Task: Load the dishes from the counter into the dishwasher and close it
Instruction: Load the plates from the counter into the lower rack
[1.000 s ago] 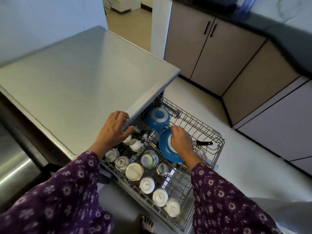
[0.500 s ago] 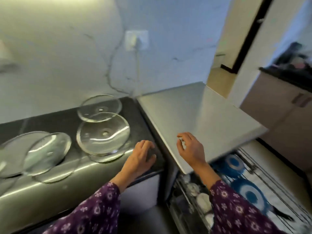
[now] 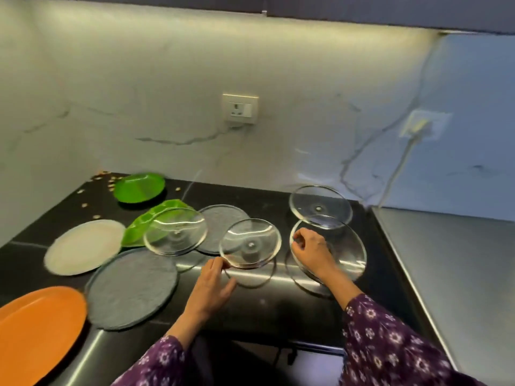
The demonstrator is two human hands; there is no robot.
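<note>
Glass plate (image 3: pixel 250 242) | left grip (image 3: pixel 213 285) at rim, unclear | right grip (image 3: pixel 312 250) clasps second plate (image 3: pixel 348 246)

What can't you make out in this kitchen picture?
- Orange plate: head view, cut off by the left edge.
- Dishwasher: only its steel top shows; the rack lies outside the frame.
- Crumbs in the back corner: too small and blurred to identify.
- Left hand and right hand: motion blur hides whether they grip the glass plates.
</note>
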